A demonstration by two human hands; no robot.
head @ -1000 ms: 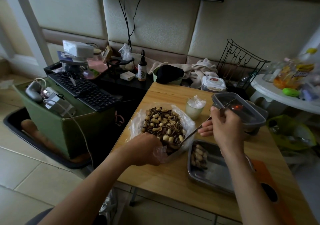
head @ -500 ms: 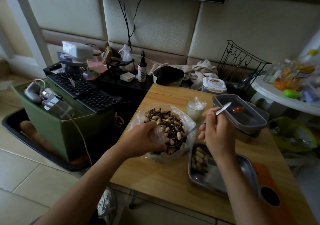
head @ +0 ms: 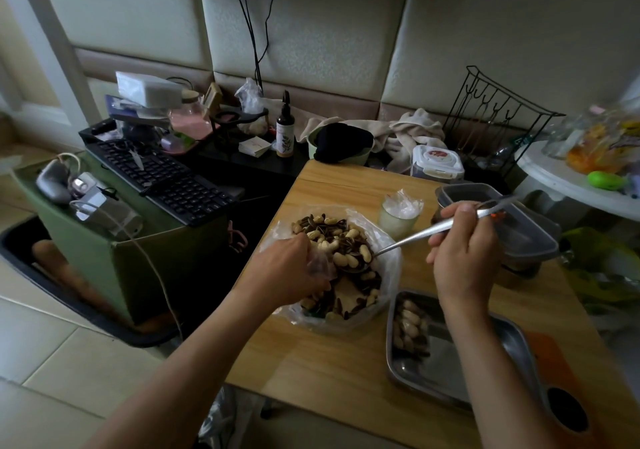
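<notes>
The left hand [head: 287, 275] has its fingers curled tight on a fold of the clear bag [head: 391, 275], pinching the plastic at the near-left rim; the heap of nuts and seeds [head: 332, 237] lies just beyond and to the right of those fingertips, inside the bag on the wooden table [head: 329, 362]. The right hand [head: 464, 258] is closed round the handle of a metal spoon [head: 415, 235], thumb on top; from those fingers the handle slants down to the left, and the spoon's bowl sits in the heap with a few peanuts on it, close to the left fingertips. Below the right wrist stands a steel tray [head: 450, 369] with a small pile of peanuts [head: 410, 324] in its left end; a cup [head: 398, 218] stands just left of the right knuckles; a grey box [head: 519, 237] lies behind them.
</notes>
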